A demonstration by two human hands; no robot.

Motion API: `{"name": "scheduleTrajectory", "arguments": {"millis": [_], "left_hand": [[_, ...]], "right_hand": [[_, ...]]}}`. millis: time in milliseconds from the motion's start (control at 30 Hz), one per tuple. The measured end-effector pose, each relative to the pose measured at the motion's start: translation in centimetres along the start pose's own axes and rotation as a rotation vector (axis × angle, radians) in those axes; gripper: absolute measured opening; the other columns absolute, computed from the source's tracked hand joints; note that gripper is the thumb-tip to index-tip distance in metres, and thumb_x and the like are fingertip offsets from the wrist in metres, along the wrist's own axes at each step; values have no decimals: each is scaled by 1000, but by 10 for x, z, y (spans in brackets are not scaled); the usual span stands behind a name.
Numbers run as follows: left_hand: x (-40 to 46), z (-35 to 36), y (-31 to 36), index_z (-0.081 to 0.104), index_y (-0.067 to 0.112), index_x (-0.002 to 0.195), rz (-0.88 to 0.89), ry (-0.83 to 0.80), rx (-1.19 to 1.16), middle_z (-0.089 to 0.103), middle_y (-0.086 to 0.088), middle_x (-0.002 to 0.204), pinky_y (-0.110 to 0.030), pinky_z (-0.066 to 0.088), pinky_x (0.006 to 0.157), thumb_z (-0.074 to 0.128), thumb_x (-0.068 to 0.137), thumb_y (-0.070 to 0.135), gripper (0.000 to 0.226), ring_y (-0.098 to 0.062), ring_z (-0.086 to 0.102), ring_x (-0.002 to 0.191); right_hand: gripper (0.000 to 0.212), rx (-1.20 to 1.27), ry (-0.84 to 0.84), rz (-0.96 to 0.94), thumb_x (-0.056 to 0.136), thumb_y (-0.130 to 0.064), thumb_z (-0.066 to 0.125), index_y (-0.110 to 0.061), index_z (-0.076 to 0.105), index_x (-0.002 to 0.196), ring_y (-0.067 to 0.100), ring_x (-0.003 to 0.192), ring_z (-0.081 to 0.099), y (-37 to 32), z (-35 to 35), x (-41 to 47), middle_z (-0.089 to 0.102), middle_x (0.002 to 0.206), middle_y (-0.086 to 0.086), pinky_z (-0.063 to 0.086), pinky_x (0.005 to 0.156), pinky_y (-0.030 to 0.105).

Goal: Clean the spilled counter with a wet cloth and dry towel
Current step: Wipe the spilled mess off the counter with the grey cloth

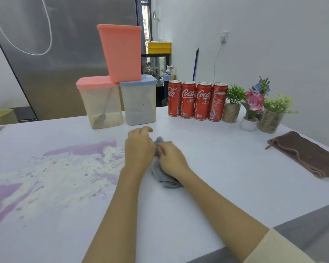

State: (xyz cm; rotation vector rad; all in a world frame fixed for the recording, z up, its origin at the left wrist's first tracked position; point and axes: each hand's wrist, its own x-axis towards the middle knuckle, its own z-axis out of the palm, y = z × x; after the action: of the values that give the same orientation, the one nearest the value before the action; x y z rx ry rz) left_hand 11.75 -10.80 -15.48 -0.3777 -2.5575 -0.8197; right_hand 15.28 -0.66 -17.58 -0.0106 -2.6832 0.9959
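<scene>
While the right hand (170,160) curls its fingers (160,151) round a bunched grey cloth (166,180) on the white worktop (226,168), the left hand (140,147) rests beside it, fingers bent; whether they grip the cloth is unclear. Just left lies the purple-and-white spill (55,173); a brown towel (308,154) lies well apart, right.

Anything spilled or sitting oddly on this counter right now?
Yes. A purple liquid and white powder spill covers the left part of the counter, not yet wiped. The salmon container sits tilted, straddling two lidded tubs. Both hands hold the grey cloth just right of the spill.
</scene>
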Motion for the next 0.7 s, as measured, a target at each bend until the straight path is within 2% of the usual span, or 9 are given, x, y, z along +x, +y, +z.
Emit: {"name": "scheduleTrajectory", "arguments": {"millis": [100, 167, 233, 267, 367, 433, 467, 600, 700], "left_hand": [[3, -7, -5, 58, 4, 121, -42, 72, -82, 58, -17, 124, -44, 40, 98, 37, 87, -3, 41, -33, 46, 119], [2, -8, -7, 58, 5, 120, -70, 81, -114, 59, -15, 123, -46, 41, 98, 36, 87, -4, 41, -33, 47, 118], [1, -3, 1, 58, 5, 120, -55, 47, -130, 58, -15, 123, -47, 41, 97, 35, 87, -4, 41, -33, 47, 118], [1, 1, 7, 58, 5, 120, -31, 20, -131, 58, -15, 123, -47, 41, 96, 35, 88, -4, 41, -33, 47, 119], [3, 15, 25, 58, 6, 122, 35, -62, -132, 57, -16, 123, -45, 41, 97, 36, 90, -2, 39, -32, 45, 121], [6, 22, 33, 57, 7, 123, 46, -99, -129, 57, -15, 124, -44, 40, 98, 36, 91, -1, 39, -31, 44, 122], [8, 25, 36, 57, 8, 124, 50, -116, -123, 57, -14, 125, -43, 39, 99, 36, 92, 0, 38, -30, 43, 123], [15, 29, 31, 55, 10, 127, 36, -112, -59, 55, -12, 127, -39, 36, 101, 36, 93, 2, 39, -28, 39, 126], [18, 25, 19, 53, 11, 128, -18, -64, -13, 56, -11, 127, -38, 37, 99, 37, 93, 2, 40, -28, 38, 126]], "right_hand": [[29, 556, 21, 197, 100, -13, 37, -3, 63, 108, 17, 92, 54, -2, -26, -9, 64, 106, 13, 41, 76, 27], [27, 716, 80, 279, 100, -14, 39, -5, 64, 96, 14, 80, 53, 15, -60, -13, 62, 90, 7, 42, 68, 25], [27, 629, 199, 284, 101, -15, 40, -17, 61, 84, 11, 75, 53, 40, -100, -19, 60, 83, 2, 43, 65, 23], [26, 534, 265, 286, 101, -17, 39, -19, 60, 84, 13, 79, 53, 57, -118, -21, 60, 86, 2, 43, 69, 26], [26, 100, 315, 408, 100, -24, 34, -13, 56, 108, 25, 106, 52, 110, -144, -22, 59, 115, 11, 38, 90, 36], [39, -184, 259, 524, 99, -32, 32, -13, 46, 130, 28, 128, 40, 135, -137, -17, 48, 137, 11, 23, 108, 45], [44, -256, 247, 544, 99, -36, 31, -13, 40, 136, 28, 134, 33, 141, -131, -12, 41, 143, 10, 15, 112, 48], [58, -306, 213, 521, 98, -37, 34, -4, 26, 145, 34, 139, 22, 135, -107, 26, 26, 151, 17, 16, 116, 45], [56, -272, 131, 375, 99, -30, 35, -1, 23, 146, 33, 136, 26, 109, -75, 55, 28, 149, 18, 24, 112, 39]]}}
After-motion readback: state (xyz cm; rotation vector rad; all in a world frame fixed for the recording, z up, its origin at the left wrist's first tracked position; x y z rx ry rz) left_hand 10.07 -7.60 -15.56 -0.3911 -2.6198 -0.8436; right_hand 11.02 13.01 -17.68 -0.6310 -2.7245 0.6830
